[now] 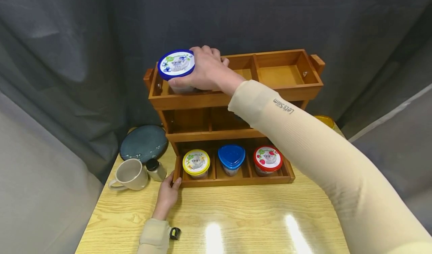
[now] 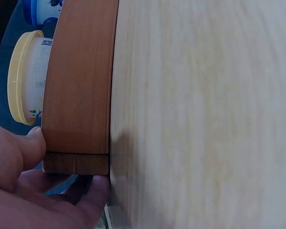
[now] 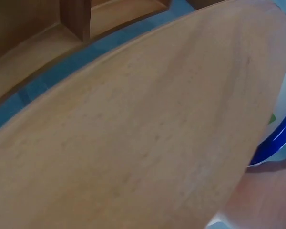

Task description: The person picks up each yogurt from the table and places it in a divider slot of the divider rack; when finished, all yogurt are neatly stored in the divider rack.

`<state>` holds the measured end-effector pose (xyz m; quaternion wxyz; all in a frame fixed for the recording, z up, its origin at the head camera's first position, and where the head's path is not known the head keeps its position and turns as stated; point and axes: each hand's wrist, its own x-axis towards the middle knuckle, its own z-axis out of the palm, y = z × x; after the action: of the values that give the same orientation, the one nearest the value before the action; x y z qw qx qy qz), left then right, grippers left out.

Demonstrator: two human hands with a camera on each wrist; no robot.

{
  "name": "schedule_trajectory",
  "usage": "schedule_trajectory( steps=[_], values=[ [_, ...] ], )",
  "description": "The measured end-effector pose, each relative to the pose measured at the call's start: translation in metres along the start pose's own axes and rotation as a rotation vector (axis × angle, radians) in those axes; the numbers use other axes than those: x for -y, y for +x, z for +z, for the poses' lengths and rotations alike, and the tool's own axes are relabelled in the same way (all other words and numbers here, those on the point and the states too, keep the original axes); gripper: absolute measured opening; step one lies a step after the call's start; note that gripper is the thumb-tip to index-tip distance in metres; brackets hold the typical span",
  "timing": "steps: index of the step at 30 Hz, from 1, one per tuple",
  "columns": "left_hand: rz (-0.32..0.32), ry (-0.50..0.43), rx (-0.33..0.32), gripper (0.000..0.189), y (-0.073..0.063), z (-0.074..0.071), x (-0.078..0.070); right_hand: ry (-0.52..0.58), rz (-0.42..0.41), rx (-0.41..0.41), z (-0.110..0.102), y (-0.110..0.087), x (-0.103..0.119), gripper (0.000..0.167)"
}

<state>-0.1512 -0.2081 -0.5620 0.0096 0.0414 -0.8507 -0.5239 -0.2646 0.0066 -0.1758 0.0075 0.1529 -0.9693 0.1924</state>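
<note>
A three-tier wooden rack (image 1: 189,103) stands on the table. Over its top left compartment my right hand (image 1: 209,70) holds a round tub with a blue-rimmed lid (image 1: 177,63), thumb on the near side and fingers behind. Part of that blue lid (image 3: 271,149) shows at the right wrist view's edge. Low down, my left hand (image 1: 167,194) grips the front left corner of the bottom tier, its thumb (image 2: 34,145) against the wood. In that tier sit a yellow-lidded tub (image 1: 196,161), a blue-lidded container (image 1: 231,155) and a red-lidded tub (image 1: 268,158), one per compartment.
Left of the rack are a white mug (image 1: 129,175), a small black-capped jar (image 1: 156,170) and a dark blue rounded cushion-like object (image 1: 144,144). Behind the rack's right side a yellow rim (image 1: 324,120) peeks out. Grey curtains (image 1: 236,17) hang behind and at both sides.
</note>
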Motion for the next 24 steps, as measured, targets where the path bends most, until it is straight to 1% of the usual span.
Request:
schedule_trajectory(
  steps=[12,17,20,24],
  values=[
    [-0.001,-0.003,0.015,0.049,0.002,0.001,0.001,0.014,0.008,0.021,0.002,0.002,-0.003,0.117],
    [-0.001,-0.005,0.015,0.049,0.004,0.002,0.001,0.002,0.021,0.019,-0.001,0.000,-0.006,0.126],
    [0.000,-0.005,0.013,0.048,0.005,0.002,0.002,-0.015,0.020,-0.004,-0.011,-0.006,-0.010,0.126],
    [0.029,0.008,0.004,0.047,0.005,0.001,0.001,-0.016,-0.012,-0.063,-0.036,-0.025,-0.021,0.114]
  ],
)
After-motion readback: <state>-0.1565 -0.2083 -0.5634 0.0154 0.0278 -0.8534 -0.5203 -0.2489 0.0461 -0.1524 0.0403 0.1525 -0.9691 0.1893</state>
